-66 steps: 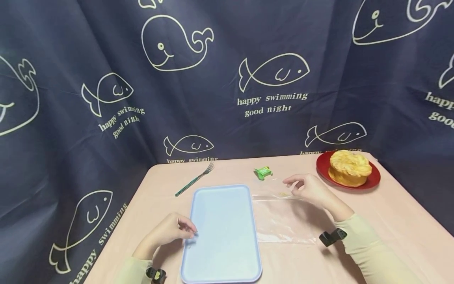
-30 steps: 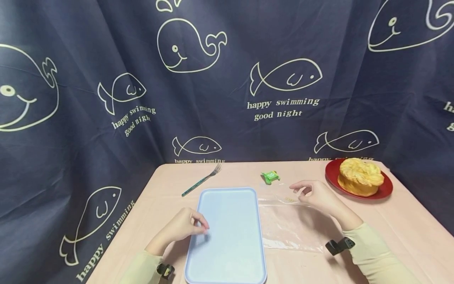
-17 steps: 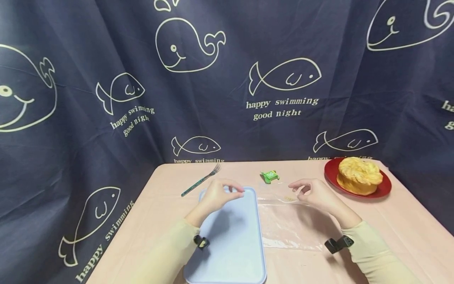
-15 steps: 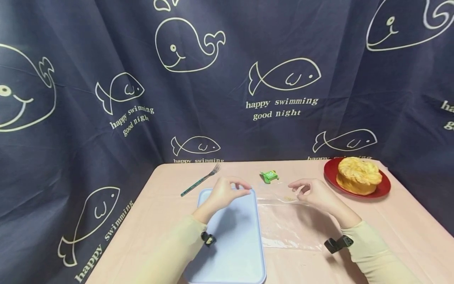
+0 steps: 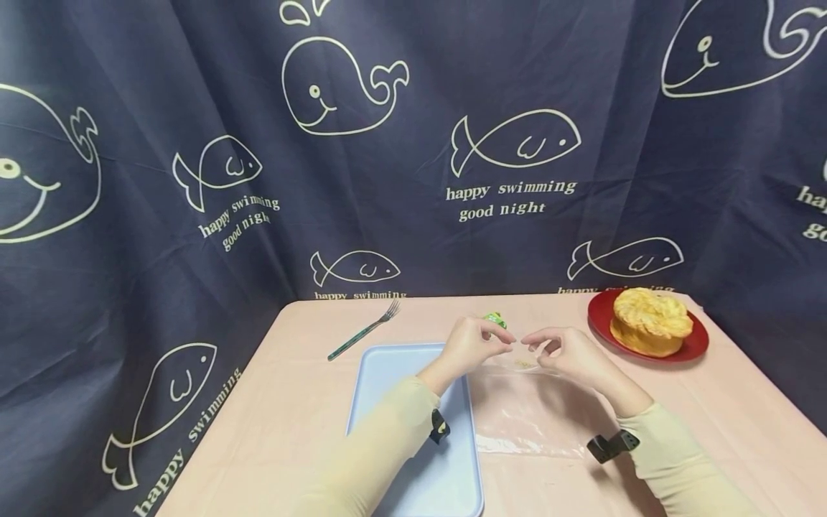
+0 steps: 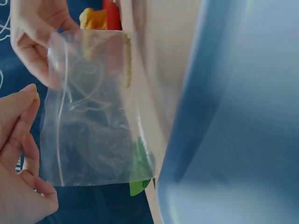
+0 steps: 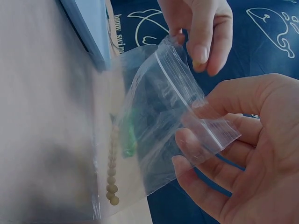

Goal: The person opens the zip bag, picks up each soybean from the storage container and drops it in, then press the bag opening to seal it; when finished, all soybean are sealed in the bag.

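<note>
Left hand (image 5: 474, 343), now moved off the tray (image 5: 394, 373) toward 2 o'clock, meets right hand (image 5: 562, 350) pinching the clear bag (image 7: 173, 135); left fingers (image 7: 203, 35) curled, touching its mouth.

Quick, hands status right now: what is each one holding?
Left hand: fingers curled just beside the clear zip bag; whether it grips the bag cannot be told.
Right hand: pinches the bag's zip edge.
</note>
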`<action>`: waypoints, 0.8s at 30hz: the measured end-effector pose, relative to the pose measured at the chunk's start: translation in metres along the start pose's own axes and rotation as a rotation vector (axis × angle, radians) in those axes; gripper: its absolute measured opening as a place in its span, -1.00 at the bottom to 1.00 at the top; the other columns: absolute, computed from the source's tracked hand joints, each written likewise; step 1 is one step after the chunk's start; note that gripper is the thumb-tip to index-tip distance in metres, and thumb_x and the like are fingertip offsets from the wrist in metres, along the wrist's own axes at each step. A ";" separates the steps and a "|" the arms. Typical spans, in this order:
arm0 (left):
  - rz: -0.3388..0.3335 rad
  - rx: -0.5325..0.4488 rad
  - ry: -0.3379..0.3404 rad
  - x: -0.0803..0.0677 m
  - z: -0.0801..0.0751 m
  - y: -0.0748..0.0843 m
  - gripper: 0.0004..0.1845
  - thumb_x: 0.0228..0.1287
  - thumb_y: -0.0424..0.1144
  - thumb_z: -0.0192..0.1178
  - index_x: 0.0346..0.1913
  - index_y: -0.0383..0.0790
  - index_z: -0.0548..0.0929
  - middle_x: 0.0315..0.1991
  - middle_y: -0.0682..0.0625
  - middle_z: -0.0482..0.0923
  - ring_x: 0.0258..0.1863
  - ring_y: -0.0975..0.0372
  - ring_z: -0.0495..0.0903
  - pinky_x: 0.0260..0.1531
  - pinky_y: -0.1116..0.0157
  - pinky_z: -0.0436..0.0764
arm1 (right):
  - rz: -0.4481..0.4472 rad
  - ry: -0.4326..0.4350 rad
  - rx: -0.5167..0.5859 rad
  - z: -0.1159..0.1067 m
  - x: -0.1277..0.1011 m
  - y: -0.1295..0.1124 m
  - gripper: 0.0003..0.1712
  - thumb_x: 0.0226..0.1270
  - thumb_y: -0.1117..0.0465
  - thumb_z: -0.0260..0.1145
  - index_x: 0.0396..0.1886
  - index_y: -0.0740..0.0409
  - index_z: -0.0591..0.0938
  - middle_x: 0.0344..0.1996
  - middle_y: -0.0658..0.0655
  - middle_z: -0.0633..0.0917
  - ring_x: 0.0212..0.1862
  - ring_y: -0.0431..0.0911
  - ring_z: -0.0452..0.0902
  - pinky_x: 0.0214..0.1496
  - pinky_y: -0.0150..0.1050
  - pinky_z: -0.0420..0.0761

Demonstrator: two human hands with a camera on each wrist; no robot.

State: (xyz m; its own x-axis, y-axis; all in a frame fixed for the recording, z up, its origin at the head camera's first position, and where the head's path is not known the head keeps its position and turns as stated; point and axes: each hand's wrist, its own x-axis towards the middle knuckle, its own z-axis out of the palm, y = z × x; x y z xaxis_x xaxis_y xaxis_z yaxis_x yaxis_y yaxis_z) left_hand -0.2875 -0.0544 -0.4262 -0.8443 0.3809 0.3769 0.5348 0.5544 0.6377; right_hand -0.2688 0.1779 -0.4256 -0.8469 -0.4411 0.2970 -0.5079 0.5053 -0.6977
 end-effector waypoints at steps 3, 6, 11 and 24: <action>0.003 0.033 -0.009 0.002 0.006 -0.002 -0.91 0.13 -0.21 0.55 -0.28 0.02 0.87 -0.40 0.35 0.71 -0.36 0.40 0.46 -0.32 0.49 0.44 | 0.005 0.002 -0.011 0.001 0.000 -0.001 -0.56 0.05 0.52 0.28 -0.01 0.30 0.74 -0.25 0.15 0.76 -0.31 -0.11 0.63 -0.31 -0.31 0.60; 0.021 0.045 -0.005 0.002 0.008 -0.006 -0.89 0.12 -0.21 0.55 -0.27 0.01 0.87 -0.38 0.34 0.72 -0.31 0.39 0.51 -0.25 0.50 0.47 | 0.012 0.006 -0.010 0.001 -0.001 -0.001 -0.56 0.05 0.53 0.28 -0.02 0.31 0.74 -0.26 0.15 0.76 -0.31 -0.11 0.63 -0.31 -0.31 0.59; 0.054 -0.022 0.010 0.000 -0.001 -0.017 -0.72 0.08 -0.23 0.58 -0.11 -0.04 0.84 -0.16 0.23 0.75 -0.08 0.21 0.64 -0.06 0.43 0.55 | 0.014 0.002 0.006 0.000 0.000 -0.001 -0.57 0.06 0.53 0.26 -0.02 0.33 0.74 -0.25 0.21 0.76 -0.30 -0.09 0.62 -0.29 -0.31 0.60; -0.008 -0.020 -0.034 -0.009 -0.032 -0.037 -0.81 0.17 -0.25 0.52 -0.14 -0.14 0.84 -0.21 0.14 0.78 -0.25 0.40 0.62 -0.22 0.39 0.59 | 0.003 -0.023 0.058 -0.007 0.003 0.000 -0.57 0.08 0.55 0.28 0.00 0.36 0.72 -0.21 0.24 0.75 -0.28 -0.09 0.65 -0.27 -0.29 0.63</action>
State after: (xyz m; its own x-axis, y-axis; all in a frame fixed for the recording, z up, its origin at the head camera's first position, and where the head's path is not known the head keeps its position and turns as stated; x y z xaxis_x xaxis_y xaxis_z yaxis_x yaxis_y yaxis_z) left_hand -0.3009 -0.1018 -0.4320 -0.8466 0.4021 0.3487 0.5272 0.5429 0.6537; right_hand -0.2722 0.1821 -0.4204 -0.8444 -0.4570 0.2797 -0.4944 0.4635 -0.7353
